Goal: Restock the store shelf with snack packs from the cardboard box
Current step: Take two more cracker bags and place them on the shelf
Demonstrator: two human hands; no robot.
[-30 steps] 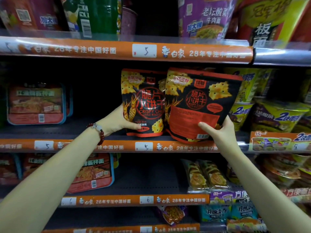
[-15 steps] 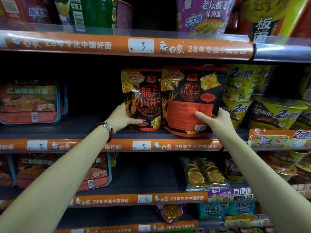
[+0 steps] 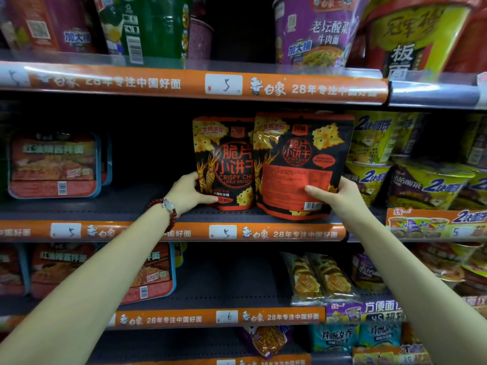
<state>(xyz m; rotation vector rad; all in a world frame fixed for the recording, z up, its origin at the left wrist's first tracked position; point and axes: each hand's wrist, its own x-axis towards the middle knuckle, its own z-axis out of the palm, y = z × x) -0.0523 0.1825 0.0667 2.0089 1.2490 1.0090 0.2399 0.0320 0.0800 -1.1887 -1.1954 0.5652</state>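
Observation:
Two black and red snack packs stand upright side by side on the middle shelf (image 3: 131, 206). My left hand (image 3: 188, 193) grips the lower left edge of the left snack pack (image 3: 224, 159), thumb across its front. My right hand (image 3: 340, 194) grips the lower right corner of the right snack pack (image 3: 300, 164), thumb on its front. The right pack overlaps the left one slightly and sits nearer the shelf's front edge. No cardboard box is in view.
Yellow and purple noodle cups (image 3: 369, 154) crowd the shelf right of the packs. Red tray packs (image 3: 54, 164) stand at the far left, with dark bare shelf between. Large cups (image 3: 316, 30) fill the shelf above; more packs (image 3: 316, 277) lie below.
Both packs have moved back and down onto the middle shelf. The right pack, tilted a second ago, now stands straighter beside the left one. Both hands keep their hold.

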